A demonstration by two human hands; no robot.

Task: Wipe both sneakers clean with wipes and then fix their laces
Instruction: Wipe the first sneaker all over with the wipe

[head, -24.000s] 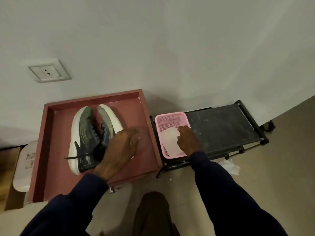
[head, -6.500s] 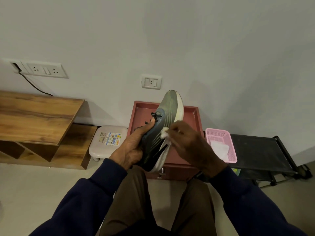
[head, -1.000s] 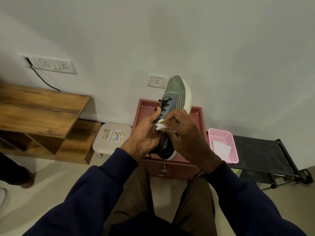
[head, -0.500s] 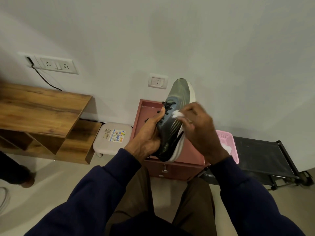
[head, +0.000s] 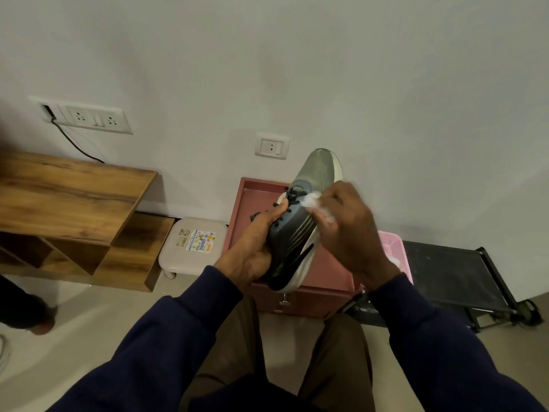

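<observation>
Sneaker [head: 300, 230] at frame centre, raised in front of red box [head: 255, 200], toe pointing up toward wall. Left hand [head: 252, 251] grips its laced side from left, thumb by laces. Right hand [head: 347, 233], motion-blurred, fingers curled round white wipe [head: 315, 203] pressed on sneaker's upper. Pink basket [head: 392, 242] right of centre, partly behind right wrist, beside black rack [head: 451, 275].

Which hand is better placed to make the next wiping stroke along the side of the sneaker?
Right. The right hand holds the white wipe against the sneaker; the left hand grips that sneaker at the laces, so it is not free.
</observation>
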